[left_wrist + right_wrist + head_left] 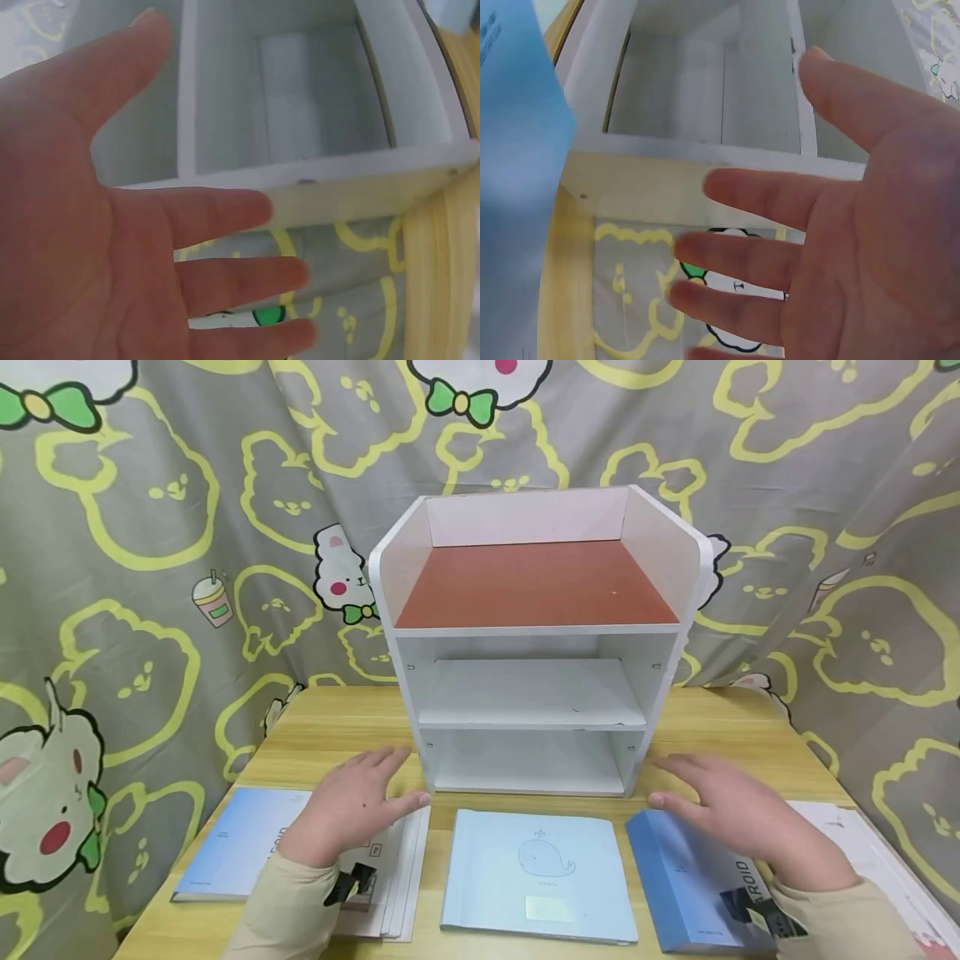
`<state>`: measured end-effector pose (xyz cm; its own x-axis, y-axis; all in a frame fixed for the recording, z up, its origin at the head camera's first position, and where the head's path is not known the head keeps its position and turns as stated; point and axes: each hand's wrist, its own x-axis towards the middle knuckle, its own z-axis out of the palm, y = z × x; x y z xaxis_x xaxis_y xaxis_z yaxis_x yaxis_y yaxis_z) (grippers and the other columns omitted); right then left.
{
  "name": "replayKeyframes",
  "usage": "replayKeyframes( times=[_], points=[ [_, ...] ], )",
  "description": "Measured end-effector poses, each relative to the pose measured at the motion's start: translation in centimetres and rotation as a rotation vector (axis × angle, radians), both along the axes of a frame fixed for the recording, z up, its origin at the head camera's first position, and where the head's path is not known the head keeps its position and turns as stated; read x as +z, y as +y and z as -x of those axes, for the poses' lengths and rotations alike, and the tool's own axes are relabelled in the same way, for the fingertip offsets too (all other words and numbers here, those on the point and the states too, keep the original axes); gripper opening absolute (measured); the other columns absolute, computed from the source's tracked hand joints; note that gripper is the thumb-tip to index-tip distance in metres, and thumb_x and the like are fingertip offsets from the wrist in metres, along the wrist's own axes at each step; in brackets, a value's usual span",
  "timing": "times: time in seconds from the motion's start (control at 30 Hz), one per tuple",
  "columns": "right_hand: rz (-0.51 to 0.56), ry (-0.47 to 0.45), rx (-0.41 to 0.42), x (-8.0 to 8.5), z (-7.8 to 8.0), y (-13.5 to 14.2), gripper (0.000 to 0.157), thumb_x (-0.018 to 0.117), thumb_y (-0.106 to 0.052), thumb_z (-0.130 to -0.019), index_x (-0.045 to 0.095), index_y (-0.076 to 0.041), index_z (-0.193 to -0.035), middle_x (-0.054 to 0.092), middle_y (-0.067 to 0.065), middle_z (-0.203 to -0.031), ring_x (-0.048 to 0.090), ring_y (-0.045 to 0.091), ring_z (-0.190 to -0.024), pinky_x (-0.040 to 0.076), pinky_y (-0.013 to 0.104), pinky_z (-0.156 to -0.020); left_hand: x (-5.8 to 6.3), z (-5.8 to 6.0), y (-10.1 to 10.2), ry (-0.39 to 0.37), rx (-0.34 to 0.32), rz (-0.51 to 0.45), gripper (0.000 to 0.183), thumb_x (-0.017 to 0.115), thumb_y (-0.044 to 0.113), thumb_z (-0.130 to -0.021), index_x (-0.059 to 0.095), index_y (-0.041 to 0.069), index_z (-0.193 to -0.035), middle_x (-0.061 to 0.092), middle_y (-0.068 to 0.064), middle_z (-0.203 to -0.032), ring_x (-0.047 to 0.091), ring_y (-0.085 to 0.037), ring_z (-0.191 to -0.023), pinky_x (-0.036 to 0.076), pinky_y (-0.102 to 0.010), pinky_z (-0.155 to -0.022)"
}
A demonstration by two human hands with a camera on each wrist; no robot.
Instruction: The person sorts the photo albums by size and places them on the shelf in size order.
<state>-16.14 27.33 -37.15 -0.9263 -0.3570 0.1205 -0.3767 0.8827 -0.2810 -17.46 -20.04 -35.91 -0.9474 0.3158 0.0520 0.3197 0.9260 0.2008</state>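
Observation:
A small white shelf unit [525, 762] with a red-brown top board [536, 583] stands upright on the wooden table. My left hand [352, 806] is held with straight, spread fingers near its lower left side, above some stacked papers [397, 881] and a blue book [247, 843]. On the other side my right hand [738, 814] hovers with extended fingers over a thick blue box-like book [686, 885]. Neither hand holds anything. Between the hands lies a light blue booklet [540, 877] with a whale drawing. Both wrist views show bare palms before the white shelf compartments [300, 97].
White sheets [862, 852] lie at the right edge of the wooden table [337, 718]. A grey curtain [225, 485] with yellow cartoon outlines hangs close behind and along both sides. The shelf unit has two open compartments below its top board.

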Motion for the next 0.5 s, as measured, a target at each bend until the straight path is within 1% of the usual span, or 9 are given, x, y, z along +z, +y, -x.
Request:
replayKeyframes(
  times=[0.07, 0.17, 0.27, 0.37, 0.43, 0.5],
  points=[
    [0.031, -0.033, 0.013, 0.0, -0.2, -0.2, 0.063, 0.057, -0.056, -0.099, 0.059, -0.009, -0.142, 0.058, 0.022, -0.138, 0.052, 0.049, -0.126, 0.043, 0.068, -0.097, 0.2, -0.2, 0.2, -0.044, -0.001, -0.027, 0.083, 0.051, 0.071, -0.094, 0.047, 0.012, -0.152, 0.052, -0.014, -0.148, 0.049, -0.040, -0.134, 0.042, -0.061, -0.104],
    [0.077, -0.064, 0.042, -0.1, -0.3, -0.6, 0.060, 0.058, -0.053, -0.100, 0.060, -0.009, -0.141, 0.062, 0.016, -0.136, 0.057, 0.043, -0.123, 0.046, 0.064, -0.097, 0.3, -0.3, 0.5, -0.101, -0.009, -0.085, 0.083, 0.050, 0.072, -0.094, 0.048, 0.014, -0.152, 0.054, -0.011, -0.147, 0.051, -0.035, -0.133, 0.045, -0.059, -0.103],
    [0.129, -0.112, 0.086, -0.5, -0.2, -1.2, 0.057, 0.060, -0.048, -0.100, 0.060, -0.007, -0.139, 0.064, 0.011, -0.134, 0.064, 0.034, -0.115, 0.052, 0.056, -0.093, -0.2, -0.1, 1.1, -0.144, -0.031, -0.140, 0.079, 0.052, 0.068, -0.096, 0.048, 0.012, -0.152, 0.054, -0.009, -0.147, 0.051, -0.032, -0.134, 0.043, -0.054, -0.107],
    [0.175, -0.198, 0.125, -0.8, -0.2, -1.9, 0.056, 0.061, -0.047, -0.100, 0.060, -0.006, -0.139, 0.065, 0.012, -0.131, 0.067, 0.027, -0.107, 0.056, 0.047, -0.087, -0.9, 0.0, 1.7, -0.182, -0.059, -0.174, 0.074, 0.051, 0.063, -0.098, 0.049, 0.011, -0.151, 0.055, -0.008, -0.147, 0.050, -0.029, -0.135, 0.041, -0.051, -0.110],
    [0.196, -0.244, 0.155, -1.0, -0.2, -2.3, 0.056, 0.060, -0.046, -0.101, 0.060, -0.005, -0.139, 0.066, 0.014, -0.130, 0.068, 0.026, -0.106, 0.056, 0.045, -0.085, -1.4, 0.0, 2.2, -0.211, -0.084, -0.194, 0.073, 0.050, 0.063, -0.099, 0.048, 0.011, -0.151, 0.055, -0.008, -0.146, 0.051, -0.029, -0.134, 0.042, -0.051, -0.109],
    [0.204, -0.271, 0.172, -1.1, -0.3, -2.7, 0.055, 0.059, -0.046, -0.101, 0.060, -0.005, -0.139, 0.066, 0.014, -0.128, 0.067, 0.027, -0.108, 0.056, 0.044, -0.085, -1.7, -0.1, 2.6, -0.239, -0.116, -0.215, 0.073, 0.049, 0.063, -0.100, 0.048, 0.010, -0.151, 0.055, -0.009, -0.146, 0.052, -0.030, -0.133, 0.042, -0.051, -0.109]
  ],
)
